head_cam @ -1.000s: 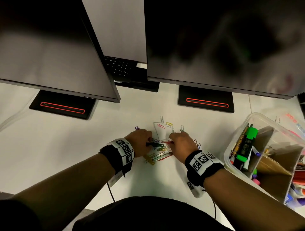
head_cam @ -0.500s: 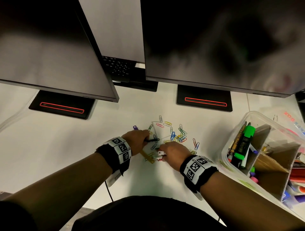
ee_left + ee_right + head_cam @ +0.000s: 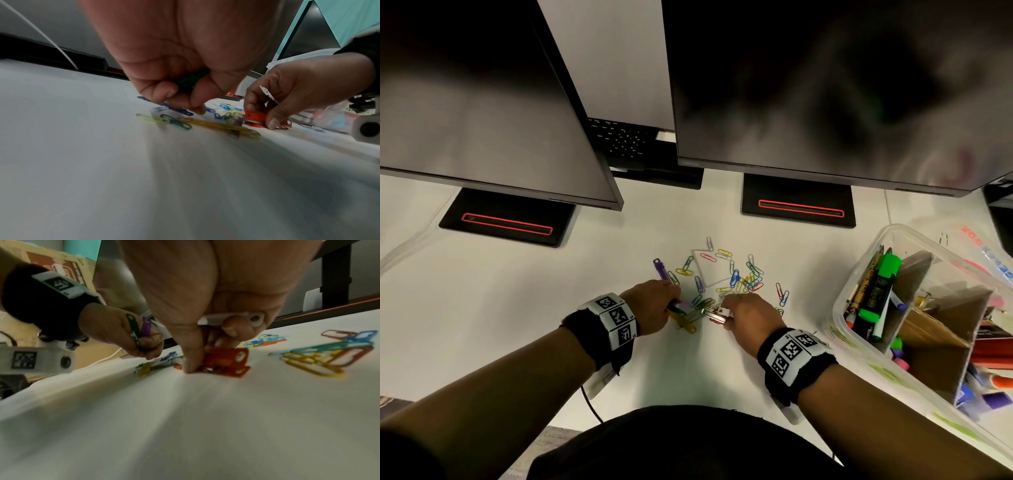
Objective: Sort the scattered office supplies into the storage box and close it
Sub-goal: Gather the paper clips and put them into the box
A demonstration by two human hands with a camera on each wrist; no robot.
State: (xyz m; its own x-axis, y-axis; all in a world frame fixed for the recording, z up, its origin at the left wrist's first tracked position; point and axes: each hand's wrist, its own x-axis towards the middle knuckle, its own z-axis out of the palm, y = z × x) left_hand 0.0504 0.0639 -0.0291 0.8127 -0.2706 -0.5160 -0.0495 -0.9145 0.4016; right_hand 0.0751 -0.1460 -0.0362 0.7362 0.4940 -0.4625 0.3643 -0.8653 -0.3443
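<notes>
From the head view, you are in the gathering step: both hands work at the near edge of the scattered paper clips on the white tabletop, while the storage box stands open to your right, already holding pens and a green highlighter. Your left hand and right hand are both curled over small items.

From the left wrist view, your left hand grips a dark green strip between thumb and fingers, fingertips just touching the clips. A long yellow strip lies loose on the tabletop.

From the right wrist view, your right hand holds a white tab against the palm while thumb and fingers pinch an orange tab still resting on the tabletop. Your left hand there shows a green and a purple strip together.

Next, I judge you need to lift the orange piece clear, then carry both handfuls to the box. The thin clips will likely need sweeping into a heap.
</notes>
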